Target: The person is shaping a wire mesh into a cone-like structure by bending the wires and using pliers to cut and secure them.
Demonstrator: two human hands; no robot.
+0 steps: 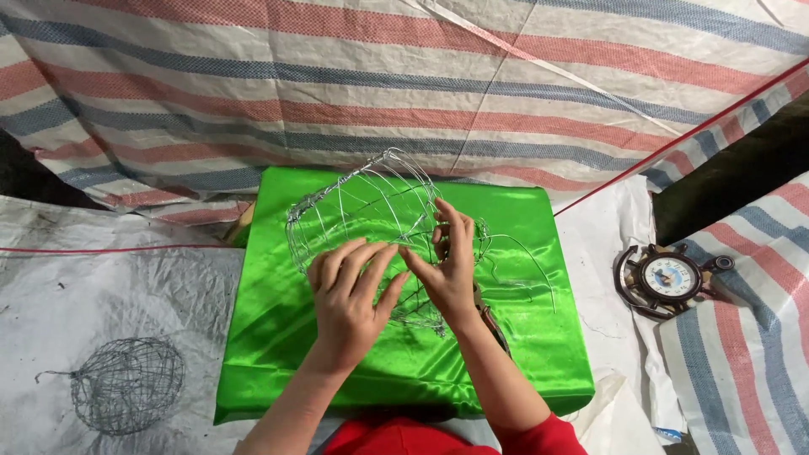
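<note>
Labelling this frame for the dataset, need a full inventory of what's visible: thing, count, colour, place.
wire frame: 1, silver, open cage shape, on the green cushion, under both hands
green cushion: 1, shiny green satin, centre, in front of the person
wire ball: 1, dark grey mesh with a loose tail, lower left on the grey sheet
grey sheet: 1, grey-white, left
striped tarp: red, blue and white stripes, across the back, more at right
red cord: thin, red, running diagonally at upper right
round dial: 1, dark wheel-shaped frame, pale face, right
left hand: 1, bare, fingers on the wire frame
right hand: 1, bare, fingers pinching the frame's wires
</note>
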